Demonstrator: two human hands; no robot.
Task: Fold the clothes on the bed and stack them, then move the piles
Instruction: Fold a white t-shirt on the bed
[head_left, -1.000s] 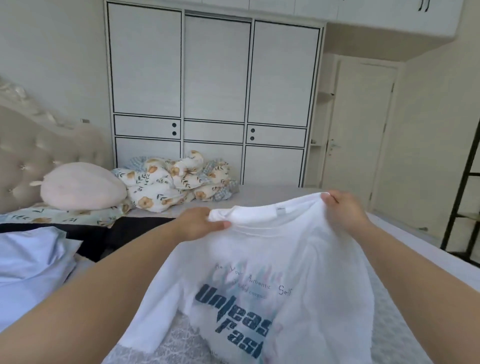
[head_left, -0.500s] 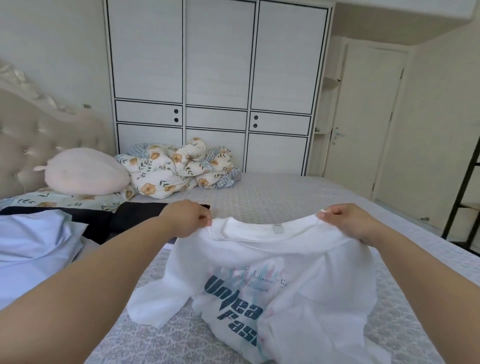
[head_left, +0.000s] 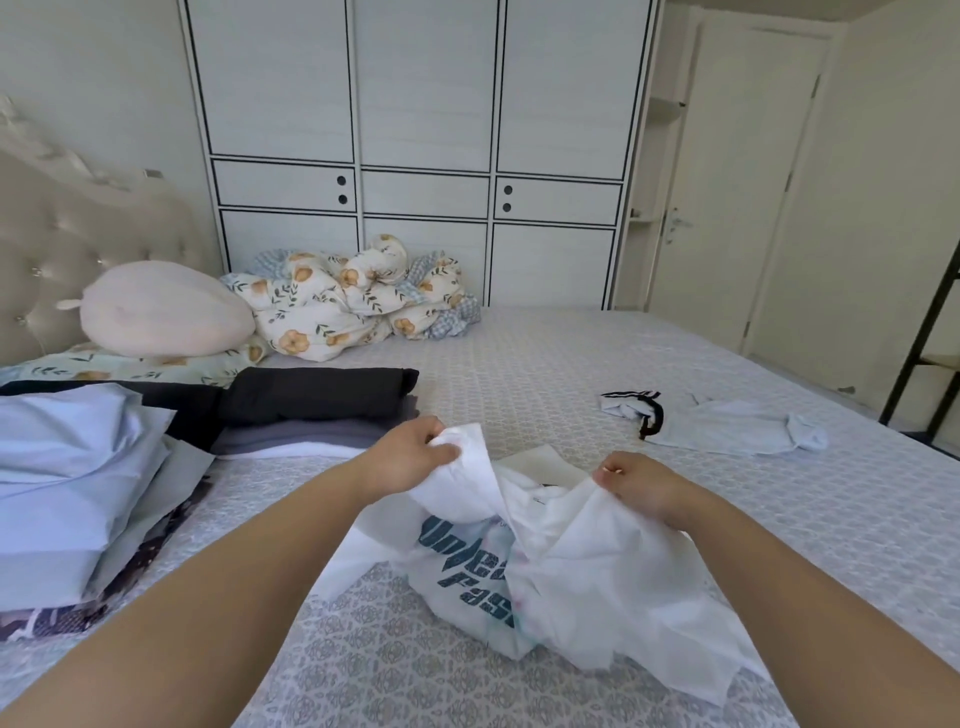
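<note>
We hold one white T-shirt (head_left: 561, 577) with both hands. Our left hand (head_left: 402, 457) has its fingers and thumb curled round a bunched fold of the fabric, and our right hand (head_left: 641, 483) pinches another part of the cloth near the collar. The shirt sags between the two hands and its lower part lies crumpled on the bed (head_left: 571, 364) in front of us, dark blue lettering showing on the front.

We count two stacks of folded clothes to our left. The nearer stack (head_left: 67, 499) is mostly pale blue, with a grey piece and a dark patterned one under it. The farther stack (head_left: 311, 410) has a black garment on top of grey and white layers; it lies just beyond our left hand. To the right, well apart from the shirt, one pale blue garment (head_left: 727, 428) lies unfolded and flat, with a black-and-white trimmed piece (head_left: 634, 408) at its left end; we cannot tell whether that is part of it or a separate item.

The bed has a grey patterned cover. At its head we see one tufted headboard (head_left: 67, 249), one round pink pillow (head_left: 161, 309) and one bundled floral duvet (head_left: 343, 299). Behind the bed stands a white wardrobe (head_left: 421, 145) with three tall doors edged in black. One closed door (head_left: 737, 197) is at the right, and a black metal frame (head_left: 924, 338) shows at the edge.
</note>
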